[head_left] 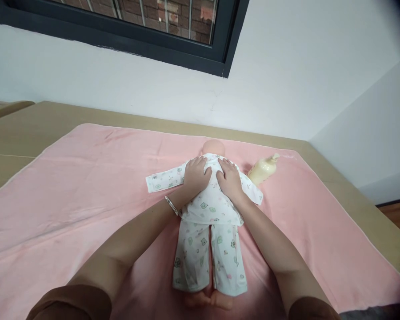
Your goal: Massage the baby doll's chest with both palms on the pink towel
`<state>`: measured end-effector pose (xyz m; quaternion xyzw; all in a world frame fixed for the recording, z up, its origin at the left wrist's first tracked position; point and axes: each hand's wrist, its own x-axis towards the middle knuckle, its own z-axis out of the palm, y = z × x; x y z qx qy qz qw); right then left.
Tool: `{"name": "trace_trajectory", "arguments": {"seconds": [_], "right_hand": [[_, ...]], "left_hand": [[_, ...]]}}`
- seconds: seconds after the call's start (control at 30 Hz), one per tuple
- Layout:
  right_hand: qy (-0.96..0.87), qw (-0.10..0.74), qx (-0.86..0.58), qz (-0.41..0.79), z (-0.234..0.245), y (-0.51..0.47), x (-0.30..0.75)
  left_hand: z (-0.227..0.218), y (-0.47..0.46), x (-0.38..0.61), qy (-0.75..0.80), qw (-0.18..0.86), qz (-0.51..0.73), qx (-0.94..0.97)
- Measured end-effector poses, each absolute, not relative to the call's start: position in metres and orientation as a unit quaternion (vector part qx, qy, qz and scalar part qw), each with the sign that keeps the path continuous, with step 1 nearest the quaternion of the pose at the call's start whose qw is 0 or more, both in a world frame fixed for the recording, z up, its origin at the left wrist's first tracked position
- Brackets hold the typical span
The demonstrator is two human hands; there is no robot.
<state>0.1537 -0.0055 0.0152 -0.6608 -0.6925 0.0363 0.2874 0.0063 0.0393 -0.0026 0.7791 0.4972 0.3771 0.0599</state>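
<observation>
A baby doll (214, 147) lies on its back on a pink blanket (86, 191), dressed in a white printed top (210, 203) and matching trousers (208, 260). Its bare feet (208, 301) point toward me. My left hand (196, 174) rests flat on the doll's left chest and shoulder, fingers together and stretched out. My right hand (230, 179) lies flat on the other side of the chest in the same way. One sleeve (165, 180) of the top lies spread out to the left. A silver bangle (172, 206) sits on my left wrist.
A pale yellow feeding bottle (263, 170) lies on the blanket just right of the doll's shoulder. The blanket covers a tan mattress (26, 129) against a white wall. A dark-framed window (146, 31) is above. Wooden floor (398, 215) shows at the right.
</observation>
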Motion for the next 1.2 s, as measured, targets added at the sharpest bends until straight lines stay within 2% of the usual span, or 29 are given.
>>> {"name": "trace_trajectory", "arguments": {"seconds": [0.47, 0.73, 1.0, 1.2], "right_hand": [[-0.703, 0.293, -0.646, 0.041, 0.014, -0.004, 0.157], [-0.724, 0.295, -0.622, 0.035, 0.014, 0.000, 0.160], [-0.702, 0.365, -0.611, 0.003, 0.010, -0.006, 0.156], [-0.688, 0.367, -0.625, -0.027, 0.009, -0.012, 0.152]], "left_hand": [[-0.003, 0.038, 0.009, 0.505, 0.040, 0.382, 0.773], [0.007, 0.033, 0.006, 0.510, 0.010, 0.341, 0.790], [0.010, 0.029, 0.006, 0.493, -0.023, 0.334, 0.803], [0.010, 0.023, 0.007, 0.507, -0.057, 0.350, 0.786]]}}
